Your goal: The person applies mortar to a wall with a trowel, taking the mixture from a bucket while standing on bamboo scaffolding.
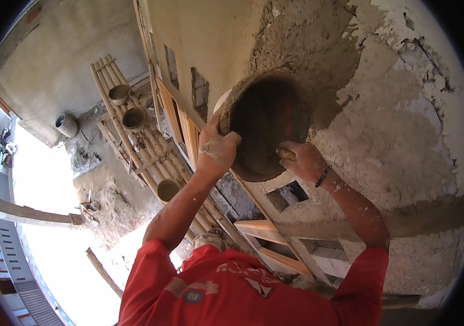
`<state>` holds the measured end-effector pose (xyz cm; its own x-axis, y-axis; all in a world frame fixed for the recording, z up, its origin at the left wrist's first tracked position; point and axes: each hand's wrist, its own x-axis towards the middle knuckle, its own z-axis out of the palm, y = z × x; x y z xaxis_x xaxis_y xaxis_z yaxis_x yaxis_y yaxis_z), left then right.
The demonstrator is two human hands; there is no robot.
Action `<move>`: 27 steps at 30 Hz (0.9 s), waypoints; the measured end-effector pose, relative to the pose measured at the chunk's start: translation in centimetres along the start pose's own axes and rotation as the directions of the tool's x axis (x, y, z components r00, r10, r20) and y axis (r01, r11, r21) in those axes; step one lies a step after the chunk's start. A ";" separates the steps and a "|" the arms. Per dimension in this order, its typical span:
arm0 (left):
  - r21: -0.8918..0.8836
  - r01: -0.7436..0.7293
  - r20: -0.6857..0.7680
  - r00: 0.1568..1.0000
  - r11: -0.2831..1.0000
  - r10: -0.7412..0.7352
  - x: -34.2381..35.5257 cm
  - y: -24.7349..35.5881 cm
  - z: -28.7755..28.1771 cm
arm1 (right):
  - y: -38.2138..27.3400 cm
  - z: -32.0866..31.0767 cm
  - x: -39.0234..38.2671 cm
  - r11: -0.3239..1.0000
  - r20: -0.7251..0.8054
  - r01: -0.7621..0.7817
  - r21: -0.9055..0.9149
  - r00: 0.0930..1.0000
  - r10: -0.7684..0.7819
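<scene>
My left hand point(218, 146) is closed on the near left rim of a dark round bucket point(243, 117), which is tilted with its mouth toward me and held up close to the wall. The inside of the bucket is in deep shadow, so what lies in it is hard to make out. My right hand point(307, 162) grips a short wooden handle point(286, 155) at the bucket's right edge. The tool's far end is lost in the dark mouth, so its kind does not show. Pale smears of mortar cover both hands and the forearms.
Rough wall point(384, 146) fills the right side, with a darker damp mortar patch point(324, 49) above the bucket. Bamboo scaffolding point(150, 157) at left carries several mortar bowls point(134, 119). Beyond it, a bucket point(67, 125) stands on the ground. Wooden frames point(275, 252) sit low against the wall.
</scene>
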<state>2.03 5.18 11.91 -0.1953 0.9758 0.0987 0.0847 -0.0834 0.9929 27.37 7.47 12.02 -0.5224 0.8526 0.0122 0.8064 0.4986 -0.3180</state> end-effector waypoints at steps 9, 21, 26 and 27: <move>-0.303 -0.088 -0.107 0.993 0.949 0.058 0.9 -0.4 -2.3 | -5.5 -13.1 -0.2 0.974 -0.163 0.187 -0.131 0.965 -0.207; -0.224 -0.029 -0.159 0.987 0.974 -0.007 -0.3 -2.7 -4.6 | -5.3 -31.2 1.3 0.950 -0.688 -0.195 -0.244 0.725 -0.028; -0.224 -0.001 -0.106 0.994 0.975 -0.024 -1.0 -3.6 -3.8 | -6.5 -32.2 -0.2 0.951 -0.623 -0.218 -0.219 0.781 0.035; -0.221 -0.002 -0.098 0.995 0.975 -0.020 -1.1 -3.8 -3.6 | -6.4 -30.6 -0.5 0.950 -0.593 -0.204 -0.234 0.805 0.027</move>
<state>-1.57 3.72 8.27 -0.2915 0.9528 0.0844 -0.1326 -0.1276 0.9829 30.91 8.62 43.07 -0.2344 0.7922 0.5634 0.9381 0.3363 -0.0827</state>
